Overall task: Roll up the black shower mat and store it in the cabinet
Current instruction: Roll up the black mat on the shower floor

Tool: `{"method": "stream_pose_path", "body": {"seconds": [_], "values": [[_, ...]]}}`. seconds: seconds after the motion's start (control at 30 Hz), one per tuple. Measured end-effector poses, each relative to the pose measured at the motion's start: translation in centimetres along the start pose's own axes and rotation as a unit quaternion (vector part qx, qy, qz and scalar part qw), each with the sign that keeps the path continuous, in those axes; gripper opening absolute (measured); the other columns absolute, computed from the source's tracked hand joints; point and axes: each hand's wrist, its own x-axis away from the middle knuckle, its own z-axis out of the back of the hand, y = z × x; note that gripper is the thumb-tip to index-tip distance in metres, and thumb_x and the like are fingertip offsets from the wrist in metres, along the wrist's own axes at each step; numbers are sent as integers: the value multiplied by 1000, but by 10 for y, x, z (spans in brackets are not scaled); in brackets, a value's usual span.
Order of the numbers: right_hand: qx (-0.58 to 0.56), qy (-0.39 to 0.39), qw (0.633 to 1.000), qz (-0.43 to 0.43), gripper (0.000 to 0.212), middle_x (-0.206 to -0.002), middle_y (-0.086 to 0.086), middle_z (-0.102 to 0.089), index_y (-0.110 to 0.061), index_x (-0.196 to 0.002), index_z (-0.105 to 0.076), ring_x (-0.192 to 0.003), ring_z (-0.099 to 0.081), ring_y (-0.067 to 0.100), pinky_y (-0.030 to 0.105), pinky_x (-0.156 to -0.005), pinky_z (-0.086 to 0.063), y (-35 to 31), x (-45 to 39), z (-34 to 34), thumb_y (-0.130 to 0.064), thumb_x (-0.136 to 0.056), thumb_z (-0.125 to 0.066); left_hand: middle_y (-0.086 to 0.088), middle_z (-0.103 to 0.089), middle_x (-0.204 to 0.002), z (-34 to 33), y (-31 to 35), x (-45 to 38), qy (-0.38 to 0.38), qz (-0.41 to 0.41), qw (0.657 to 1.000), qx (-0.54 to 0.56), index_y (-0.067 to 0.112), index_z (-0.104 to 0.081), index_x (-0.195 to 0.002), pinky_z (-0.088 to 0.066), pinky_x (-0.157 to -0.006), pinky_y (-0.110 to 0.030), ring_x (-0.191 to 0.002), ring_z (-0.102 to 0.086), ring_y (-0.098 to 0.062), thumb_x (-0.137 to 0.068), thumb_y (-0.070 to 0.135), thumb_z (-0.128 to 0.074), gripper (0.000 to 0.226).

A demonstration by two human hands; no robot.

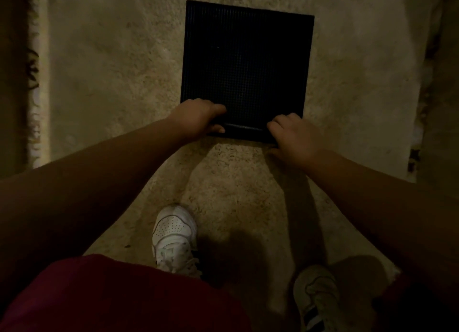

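Dim beige carpet [124,70] lay under us; left hand [198,116] & right hand [293,135] clenched the black shower mat's [246,58] 6 o'clock edge, prob. floppy, grippy rubber.

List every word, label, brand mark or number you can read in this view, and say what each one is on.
No readable text anywhere in this view.
Black shower mat: only a grid texture, no label.
White sneaker: perforated toe, no legible brand.
Other sneaker: dark stripes only, no lettering.
Beige carpet: dark pattern along its edge, not writing.
Dim light could hide small print.
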Motion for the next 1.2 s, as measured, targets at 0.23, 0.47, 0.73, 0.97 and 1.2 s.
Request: {"method": "stream_pose_path", "body": {"seconds": [0.23, 0.47, 0.73, 0.97, 1.2], "values": [[-30, -14, 999, -24, 34, -103, 10, -63, -12, -109, -59, -93, -58, 31, 38, -72, -49, 7, -9, -1, -34, -82, -66, -19, -55, -107, -14, 5, 14, 55, -59, 990, -114, 10, -52, -126, -52, -72, -46, -94, -57, -37, -96, 34, -47, 39], [-93, -56, 994, -18, 47, -121, 13, -59, -12, -128, -57, -110, -51, 32, 42, -87, -47, 24, -25, 5, -35, -87, -63, -17, -50, -115, -20, 17, 4, 72, 13, 981, -181, 11, -52, -119, -41, -83, -49, -107, -46, -36, -86, 32, -63, 40], [-72, -1, 995, -73, 45, -110, 13, -58, -13, -125, -55, -99, -53, 32, 41, -78, -49, 14, -20, 6, -19, -81, -65, -14, -56, -107, -6, 19, -7, 46, 13, 978, -203, 9, -56, -116, -38, -60, -37, -96, -55, -33, -92, 34, -55, 35], [-100, -46, 992, -65, 46, -111, 9, -65, -20, -119, -58, -98, -60, 29, 31, -72, -41, 34, -36, 21, -35, -79, -73, -16, -57, -106, -1, 19, -6, 69, 29, 989, -131, 13, -49, -124, -44, -66, -40, -94, -56, -35, -92, 38, -54, 41], [-181, -155, 970, -50, 48, -115, 6, -62, -22, -122, -61, -103, -58, 24, 31, -78, -45, 33, -36, 18, -36, -78, -74, -13, -57, -106, -23, 31, 8, 53, 72, 987, -131, 17, -52, -117, -41, -68, -40, -99, -55, -33, -82, 57, -61, 54]]}}
